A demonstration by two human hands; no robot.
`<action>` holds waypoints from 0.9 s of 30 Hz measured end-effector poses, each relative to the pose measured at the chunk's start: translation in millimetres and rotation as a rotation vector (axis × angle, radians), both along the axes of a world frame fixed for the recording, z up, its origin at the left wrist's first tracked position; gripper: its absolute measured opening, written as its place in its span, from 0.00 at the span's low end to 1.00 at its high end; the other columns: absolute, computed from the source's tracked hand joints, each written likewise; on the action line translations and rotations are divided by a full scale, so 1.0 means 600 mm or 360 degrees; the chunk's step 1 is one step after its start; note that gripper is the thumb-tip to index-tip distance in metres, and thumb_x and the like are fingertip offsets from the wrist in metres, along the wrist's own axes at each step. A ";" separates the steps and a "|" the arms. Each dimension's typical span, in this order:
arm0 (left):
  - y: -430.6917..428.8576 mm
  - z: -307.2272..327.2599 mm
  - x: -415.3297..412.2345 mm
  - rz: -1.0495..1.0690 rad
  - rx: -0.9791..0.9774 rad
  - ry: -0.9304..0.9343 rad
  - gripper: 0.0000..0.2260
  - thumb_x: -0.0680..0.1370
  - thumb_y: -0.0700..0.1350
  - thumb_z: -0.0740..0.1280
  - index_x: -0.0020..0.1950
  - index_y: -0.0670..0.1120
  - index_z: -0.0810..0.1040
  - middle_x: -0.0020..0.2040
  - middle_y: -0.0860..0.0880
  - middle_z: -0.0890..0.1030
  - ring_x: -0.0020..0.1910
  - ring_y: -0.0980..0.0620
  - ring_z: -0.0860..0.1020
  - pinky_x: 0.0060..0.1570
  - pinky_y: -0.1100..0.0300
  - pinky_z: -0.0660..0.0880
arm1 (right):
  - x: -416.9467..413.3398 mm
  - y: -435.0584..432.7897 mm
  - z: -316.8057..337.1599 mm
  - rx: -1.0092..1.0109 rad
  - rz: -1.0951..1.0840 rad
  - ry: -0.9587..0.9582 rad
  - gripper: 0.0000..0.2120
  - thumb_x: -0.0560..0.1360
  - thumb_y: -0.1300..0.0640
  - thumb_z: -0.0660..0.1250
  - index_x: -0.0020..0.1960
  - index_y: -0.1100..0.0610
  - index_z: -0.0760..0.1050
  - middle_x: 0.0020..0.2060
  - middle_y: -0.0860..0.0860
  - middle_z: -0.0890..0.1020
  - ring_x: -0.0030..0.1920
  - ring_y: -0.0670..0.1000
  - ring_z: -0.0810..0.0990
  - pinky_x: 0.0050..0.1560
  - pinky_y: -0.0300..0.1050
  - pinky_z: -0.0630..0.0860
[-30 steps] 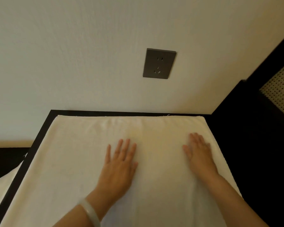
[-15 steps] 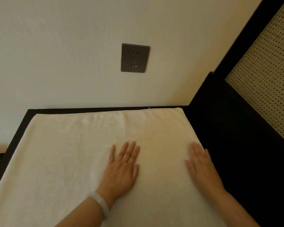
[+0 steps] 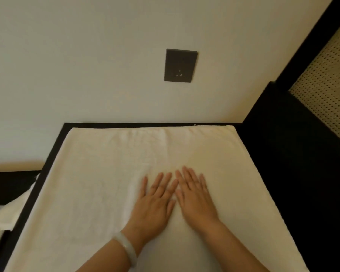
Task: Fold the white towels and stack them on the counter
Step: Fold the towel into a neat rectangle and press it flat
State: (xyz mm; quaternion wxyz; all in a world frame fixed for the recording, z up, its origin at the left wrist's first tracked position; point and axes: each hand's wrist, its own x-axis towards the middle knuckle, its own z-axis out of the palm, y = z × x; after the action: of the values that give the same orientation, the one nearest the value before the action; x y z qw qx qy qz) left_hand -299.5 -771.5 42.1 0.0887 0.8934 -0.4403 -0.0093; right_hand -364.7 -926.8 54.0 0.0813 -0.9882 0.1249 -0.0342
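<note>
Fingers (image 3: 159, 180) straight, left hand (image 3: 155, 209) and right hand (image 3: 198, 203) press white towel (image 3: 96, 183) on counter (image 3: 126, 125).

Ahead of you, a dark grey square wall socket (image 3: 180, 65) sits on the plain cream wall (image 3: 86, 55); at your right stands a black-framed panel of perforated beige cane (image 3: 328, 99).

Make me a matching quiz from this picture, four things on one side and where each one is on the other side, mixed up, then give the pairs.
1. white towel
2. socket
3. bracelet
4. woven panel

A. worn just behind the left hand
B. spread flat on the counter
C. at the far right edge of the view
D. on the wall above the counter

Pairs: 1-B, 2-D, 3-A, 4-C.
</note>
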 end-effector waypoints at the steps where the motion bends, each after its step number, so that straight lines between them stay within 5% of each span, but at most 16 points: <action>1: 0.021 0.001 0.013 0.0044 -0.0007 0.0001 0.24 0.80 0.56 0.53 0.76 0.52 0.68 0.76 0.50 0.67 0.75 0.47 0.66 0.69 0.39 0.56 | 0.000 0.006 -0.005 -0.0005 -0.0018 0.0016 0.26 0.80 0.46 0.52 0.76 0.52 0.66 0.75 0.52 0.67 0.76 0.52 0.64 0.73 0.55 0.54; 5: 0.147 0.001 0.093 0.0432 0.0079 -0.0003 0.27 0.82 0.59 0.45 0.78 0.52 0.64 0.77 0.49 0.65 0.75 0.46 0.65 0.71 0.39 0.57 | -0.006 -0.004 -0.014 -0.0064 -0.0005 -0.0020 0.27 0.81 0.45 0.49 0.78 0.52 0.62 0.77 0.50 0.63 0.77 0.51 0.60 0.75 0.53 0.51; 8: 0.247 0.011 0.154 0.0868 0.0114 0.0135 0.29 0.80 0.60 0.38 0.81 0.54 0.50 0.81 0.52 0.51 0.79 0.50 0.51 0.75 0.38 0.47 | -0.006 -0.001 -0.018 -0.0056 -0.0015 -0.0002 0.27 0.81 0.45 0.49 0.78 0.52 0.63 0.77 0.51 0.63 0.77 0.51 0.60 0.76 0.52 0.51; 11: 0.259 0.022 0.174 0.1199 0.0173 0.0232 0.26 0.83 0.56 0.41 0.81 0.52 0.44 0.81 0.49 0.46 0.80 0.45 0.46 0.74 0.34 0.44 | 0.002 0.011 -0.009 -0.0105 -0.0119 -0.0035 0.27 0.78 0.47 0.51 0.72 0.56 0.71 0.71 0.56 0.73 0.72 0.56 0.70 0.73 0.56 0.57; 13: 0.213 0.028 0.141 0.1049 0.0069 -0.0036 0.25 0.82 0.53 0.49 0.78 0.46 0.62 0.78 0.42 0.62 0.75 0.36 0.62 0.68 0.27 0.53 | 0.033 0.045 0.009 -0.0088 -0.0230 -0.0078 0.27 0.75 0.47 0.53 0.64 0.60 0.78 0.61 0.60 0.80 0.63 0.61 0.78 0.70 0.64 0.64; 15: 0.160 0.018 0.079 0.0639 0.0066 -0.0078 0.25 0.81 0.55 0.52 0.74 0.48 0.70 0.74 0.43 0.69 0.72 0.37 0.68 0.68 0.30 0.57 | 0.069 0.096 0.016 -0.0068 -0.0076 -0.0145 0.27 0.74 0.46 0.54 0.62 0.60 0.79 0.58 0.60 0.81 0.61 0.61 0.79 0.70 0.62 0.60; 19: 0.179 0.011 0.050 0.0566 0.0057 0.0044 0.25 0.83 0.58 0.47 0.78 0.53 0.63 0.77 0.49 0.64 0.76 0.46 0.62 0.69 0.36 0.53 | 0.088 0.147 -0.011 -0.0066 0.0235 -0.0017 0.28 0.76 0.45 0.53 0.72 0.54 0.72 0.71 0.55 0.73 0.73 0.54 0.66 0.73 0.57 0.53; 24: 0.336 0.026 0.148 0.1386 0.0025 0.0339 0.27 0.82 0.60 0.40 0.81 0.54 0.45 0.81 0.48 0.47 0.80 0.45 0.46 0.76 0.38 0.46 | 0.085 0.145 -0.015 -0.0095 0.0196 0.0012 0.28 0.80 0.44 0.49 0.75 0.53 0.68 0.75 0.53 0.68 0.75 0.53 0.66 0.73 0.58 0.53; 27: 0.296 0.055 0.134 0.1247 0.0059 0.0164 0.27 0.83 0.58 0.43 0.81 0.49 0.49 0.81 0.44 0.50 0.80 0.41 0.48 0.76 0.39 0.45 | 0.081 0.141 -0.013 0.0023 0.0218 0.0026 0.30 0.82 0.40 0.43 0.75 0.54 0.67 0.74 0.54 0.69 0.75 0.52 0.62 0.73 0.55 0.51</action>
State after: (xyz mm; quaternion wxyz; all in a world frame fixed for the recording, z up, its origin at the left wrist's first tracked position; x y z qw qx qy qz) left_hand -219.2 -593.9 74.8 0.0915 0.9936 -0.0609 -0.0276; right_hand -316.1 -842.1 46.0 0.0897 -0.9941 0.0578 -0.0195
